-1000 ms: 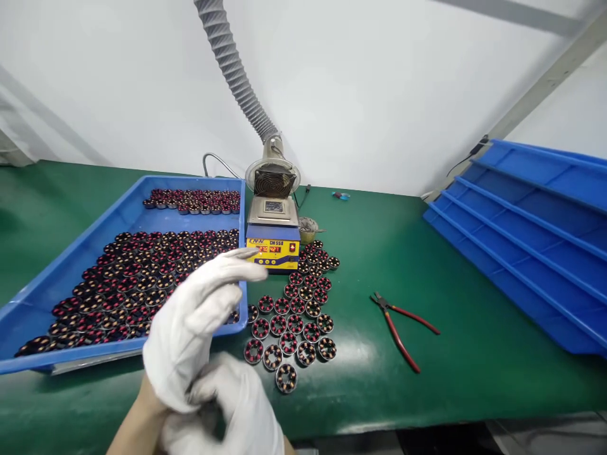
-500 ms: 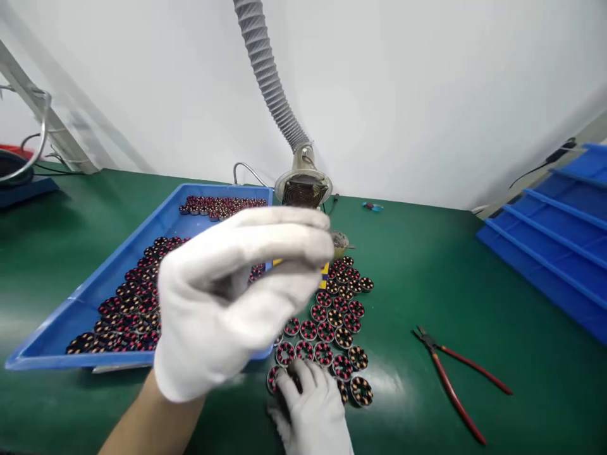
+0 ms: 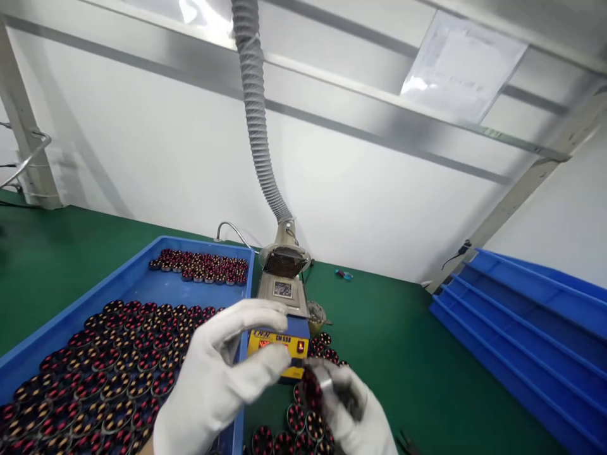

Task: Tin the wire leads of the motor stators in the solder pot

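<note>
Fingers (image 3: 258, 311) and thumb of the left hand (image 3: 203, 379) stand well apart, with nothing seen between them; the white-gloved hand hangs over the right edge of the blue tray (image 3: 171, 289), in front of the yellow-fronted unit (image 3: 300, 347). On the right hand (image 3: 355, 407), gloved too, the fingers are clamped on a ring part (image 3: 312, 387), above the tabletop (image 3: 379, 335) and near the unit's front right corner; it is tilted on edge, its reddish face seeming to turn left; the grip looks to be by the metal rim, presumably to spare the face, though blur hides where the fingertips bear.

Beneath that hand, loose rings (image 3: 296, 418) cluster just beside the tray's right edge, probably set there for easy reach; inside the tray, rings (image 3: 118, 385) crowd its near part, while a smaller group (image 3: 203, 268) lies along its back edge, the walls likely keeping both from straying; a bare strip parts them.

Toward the tabletop's back edge, a hood (image 3: 284, 259) on a ribbed hose (image 3: 256, 114) hangs over the unit's top, perhaps to draw off fumes; a small bowl (image 3: 316, 314) stands beside the unit; stacked blue trays (image 3: 521, 322) lean at the tabletop's right edge.
</note>
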Available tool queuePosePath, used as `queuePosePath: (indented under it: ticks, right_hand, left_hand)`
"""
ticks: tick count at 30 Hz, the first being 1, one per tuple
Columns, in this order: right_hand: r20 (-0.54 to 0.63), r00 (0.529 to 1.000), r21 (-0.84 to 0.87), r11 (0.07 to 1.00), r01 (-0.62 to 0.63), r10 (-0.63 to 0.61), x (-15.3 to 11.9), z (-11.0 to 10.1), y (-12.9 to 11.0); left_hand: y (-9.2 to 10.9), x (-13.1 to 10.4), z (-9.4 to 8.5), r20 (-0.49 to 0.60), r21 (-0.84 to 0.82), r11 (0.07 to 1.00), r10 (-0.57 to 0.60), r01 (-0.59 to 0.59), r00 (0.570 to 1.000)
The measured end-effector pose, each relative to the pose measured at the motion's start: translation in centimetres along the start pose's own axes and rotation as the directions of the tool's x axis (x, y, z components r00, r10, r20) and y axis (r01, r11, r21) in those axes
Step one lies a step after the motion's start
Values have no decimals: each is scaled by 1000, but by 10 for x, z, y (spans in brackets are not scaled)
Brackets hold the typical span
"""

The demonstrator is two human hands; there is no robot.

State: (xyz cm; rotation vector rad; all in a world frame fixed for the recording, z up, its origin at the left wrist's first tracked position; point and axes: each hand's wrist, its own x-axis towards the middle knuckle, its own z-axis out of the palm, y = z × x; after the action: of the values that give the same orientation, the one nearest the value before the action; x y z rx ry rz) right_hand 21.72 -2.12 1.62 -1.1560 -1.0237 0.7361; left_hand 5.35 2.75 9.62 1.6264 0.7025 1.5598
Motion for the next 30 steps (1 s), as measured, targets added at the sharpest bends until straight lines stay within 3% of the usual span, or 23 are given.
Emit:
queuePosePath:
  ticks: [3, 5, 10, 12, 14, 17, 20, 25, 28, 30]
  right_hand:
    - [65, 997, 424, 904, -58, 33, 37, 20, -38]
    - [150, 988, 551, 825, -124, 49, 45, 37, -51]
    - [285, 958, 492, 853, -171, 27, 42, 59, -43]
    - [290, 956, 468, 867, -170, 30, 43, 58, -39]
    - [284, 958, 457, 873, -169, 37, 45, 55, -38]
    - [267, 962, 455, 872, -178, 56, 49, 50, -39]
    - [326, 938, 500, 820, -279, 120, 51, 45, -35]
    - [410, 912, 505, 830, -237, 11, 53, 47, -27]
    - [396, 917, 521, 810, -268, 48, 53, 47, -27]
    - [402, 915, 461, 860, -218, 17, 53, 44, -28]
  left_hand:
    - [-11, -2, 0, 123, 240, 962, 104, -131, 987]
    - [-19, -3, -1, 205, 408, 870, 209, -278, 956]
    - [-29, 0, -2, 215, 635, 553, 544, -539, 811]
    - [-29, 2, 0, 245, 652, 489, 587, -579, 772]
    - [-30, 3, 1, 272, 649, 470, 592, -599, 759]
    - [-32, 1, 3, 273, 647, 526, 516, -552, 812]
    - [-33, 0, 3, 286, 636, 607, 389, -477, 876]
    - [-30, 1, 5, 286, 627, 608, 402, -487, 870]
    - [-29, 1, 6, 258, 576, 718, 295, -392, 920]
    - [-30, 0, 5, 261, 535, 779, 216, -327, 941]
